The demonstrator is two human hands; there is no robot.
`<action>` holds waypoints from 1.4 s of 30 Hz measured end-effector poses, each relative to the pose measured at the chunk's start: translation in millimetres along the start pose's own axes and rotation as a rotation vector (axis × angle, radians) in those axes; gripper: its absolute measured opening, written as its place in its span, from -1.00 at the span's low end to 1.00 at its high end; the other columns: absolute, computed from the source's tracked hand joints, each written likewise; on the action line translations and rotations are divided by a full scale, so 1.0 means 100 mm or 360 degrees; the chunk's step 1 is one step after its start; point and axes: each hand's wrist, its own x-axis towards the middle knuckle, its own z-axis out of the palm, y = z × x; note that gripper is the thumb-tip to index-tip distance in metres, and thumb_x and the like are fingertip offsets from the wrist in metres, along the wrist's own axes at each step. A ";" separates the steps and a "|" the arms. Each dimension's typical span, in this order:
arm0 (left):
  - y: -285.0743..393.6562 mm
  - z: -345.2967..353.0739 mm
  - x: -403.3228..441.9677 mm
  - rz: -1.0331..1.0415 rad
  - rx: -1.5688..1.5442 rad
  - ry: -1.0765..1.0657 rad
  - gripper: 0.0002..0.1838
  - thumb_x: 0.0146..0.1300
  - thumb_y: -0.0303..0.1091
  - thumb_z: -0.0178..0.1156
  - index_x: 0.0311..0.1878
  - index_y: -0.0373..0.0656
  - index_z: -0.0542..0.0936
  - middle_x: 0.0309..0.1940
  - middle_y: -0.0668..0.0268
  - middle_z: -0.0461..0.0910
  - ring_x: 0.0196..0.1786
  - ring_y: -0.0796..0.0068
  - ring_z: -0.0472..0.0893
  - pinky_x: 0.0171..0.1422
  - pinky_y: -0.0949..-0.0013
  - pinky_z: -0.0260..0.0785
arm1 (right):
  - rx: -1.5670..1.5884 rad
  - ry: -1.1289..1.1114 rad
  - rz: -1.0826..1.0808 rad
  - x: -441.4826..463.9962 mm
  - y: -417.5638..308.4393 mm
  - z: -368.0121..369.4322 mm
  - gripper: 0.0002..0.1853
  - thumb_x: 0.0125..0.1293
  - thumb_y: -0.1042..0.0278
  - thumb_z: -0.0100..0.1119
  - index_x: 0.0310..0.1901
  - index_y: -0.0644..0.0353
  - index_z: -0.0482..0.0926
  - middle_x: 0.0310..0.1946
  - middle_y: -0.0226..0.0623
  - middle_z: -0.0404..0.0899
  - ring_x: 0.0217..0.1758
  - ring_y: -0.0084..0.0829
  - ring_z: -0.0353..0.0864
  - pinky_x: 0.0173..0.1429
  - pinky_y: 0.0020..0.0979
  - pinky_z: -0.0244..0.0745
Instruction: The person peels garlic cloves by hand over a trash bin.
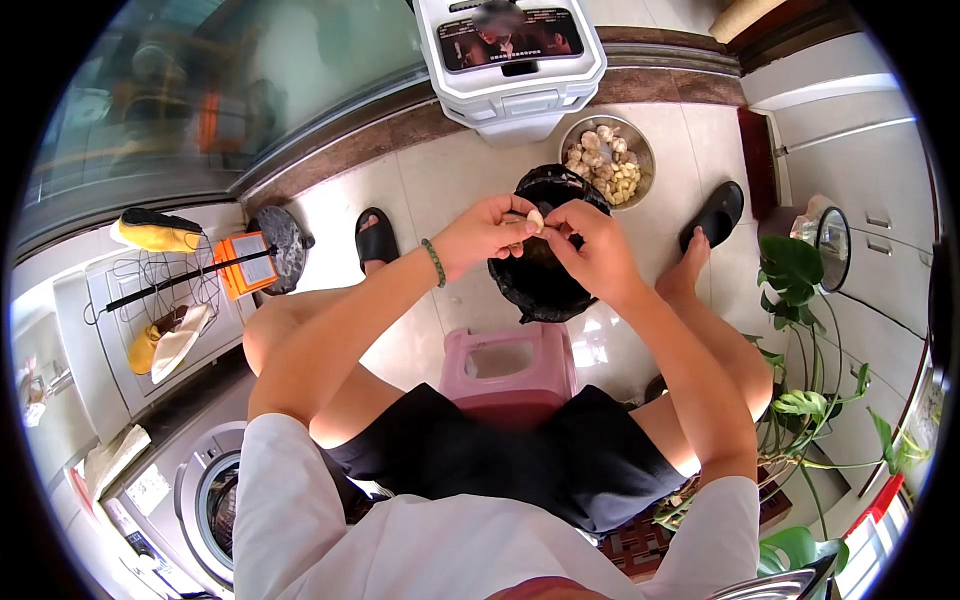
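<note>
A pale garlic clove (536, 219) is pinched between the fingertips of my two hands. My left hand (490, 236), with a green bead bracelet at its wrist, holds the clove from the left. From the right, my right hand (594, 248) touches it with thumb and forefinger. Both hands are above a bin lined with a black bag (540, 297). Behind the bin, a round metal bowl (647, 160) holds garlic bulbs (597, 150) and loose peeled cloves (622, 184). What lies inside the bin is too dark to tell.
A phone (511, 40) lies on a white and grey box (520, 104) at the top. A pink stool (510, 376) is between my legs. A wire rack (160, 285) and washing machine (210, 495) stand left, a leafy plant (790, 270) and cabinets (850, 160) right.
</note>
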 end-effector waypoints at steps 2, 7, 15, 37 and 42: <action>-0.01 0.00 0.01 0.0016 -0.0024 -0.0013 -0.72 0.38 -0.23 0.21 0.05 -0.12 0.45 -0.16 0.41 0.65 -0.35 0.69 0.47 -0.32 0.62 0.28 | -0.0081 0.0000 -0.0001 0.00 0.00 -0.02 -0.92 0.19 0.55 0.24 -0.29 0.28 0.56 -0.39 -0.21 0.55 -0.44 -0.28 0.59 -0.35 -0.36 0.48; 0.00 0.00 0.02 0.0041 -0.0081 -0.0051 -0.73 0.38 -0.25 0.20 0.05 -0.10 0.44 -0.14 0.39 0.65 -0.35 0.69 0.46 -0.32 0.62 0.27 | -0.0101 0.0038 -0.0080 0.01 0.05 -0.02 -0.95 0.22 0.56 0.20 -0.29 0.27 0.54 -0.40 -0.20 0.54 -0.45 -0.24 0.59 -0.36 -0.33 0.47; 0.08 0.02 -0.01 0.0025 -0.0077 -0.0144 -0.73 0.40 -0.27 0.17 0.09 -0.14 0.49 -0.15 0.35 0.61 -0.34 0.70 0.41 -0.27 0.62 0.26 | -0.0177 0.0005 -0.0071 0.01 0.01 -0.05 -0.90 0.18 0.55 0.20 -0.32 0.25 0.46 -0.43 -0.19 0.48 -0.45 -0.22 0.57 -0.37 -0.30 0.45; 0.12 0.03 -0.05 0.0031 -0.0107 -0.0317 -0.69 0.45 -0.32 0.09 0.20 -0.10 0.52 -0.18 0.41 0.55 -0.32 0.70 0.37 -0.23 0.60 0.26 | -0.0295 0.0166 0.0015 0.03 0.11 -0.18 -0.89 0.09 0.59 0.20 -0.37 0.26 0.45 -0.45 -0.21 0.49 -0.48 -0.24 0.54 -0.37 -0.30 0.46; 0.15 0.09 -0.08 0.0124 -0.0046 -0.0107 -0.68 0.45 -0.30 0.07 0.20 -0.13 0.52 -0.19 0.42 0.54 -0.34 0.70 0.35 -0.22 0.59 0.25 | -0.0355 -0.0020 0.0051 -0.03 0.15 -0.16 -0.89 0.16 0.62 0.15 -0.25 0.32 0.51 -0.40 -0.18 0.54 -0.34 -0.31 0.62 -0.27 -0.34 0.51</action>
